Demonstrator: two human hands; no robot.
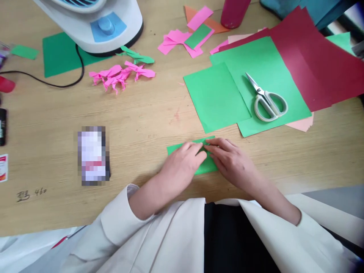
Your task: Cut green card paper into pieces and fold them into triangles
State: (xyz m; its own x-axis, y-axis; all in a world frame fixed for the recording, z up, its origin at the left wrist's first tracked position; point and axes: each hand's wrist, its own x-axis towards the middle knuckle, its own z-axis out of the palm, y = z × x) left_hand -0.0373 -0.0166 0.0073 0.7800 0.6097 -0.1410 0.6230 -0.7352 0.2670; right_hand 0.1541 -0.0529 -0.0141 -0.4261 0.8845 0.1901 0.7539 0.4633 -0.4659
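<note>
A small folded piece of green paper (176, 148) lies on the wooden table near its front edge. My left hand (182, 163) rests on its left half, fingers bent and pressing down on the paper. My right hand (230, 161) covers the right half, fingers together and pinching the paper's top edge where the two hands meet. Most of the paper is hidden under both hands.
Green sheets (216, 96) with scissors (267, 100) lie behind my hands, dark red sheets (315, 64) at the right. Folded pink paper figures (121, 74), pink scraps (182, 41), a white fan base (99, 24) with black cable, and a phone (93, 155) lie to the left.
</note>
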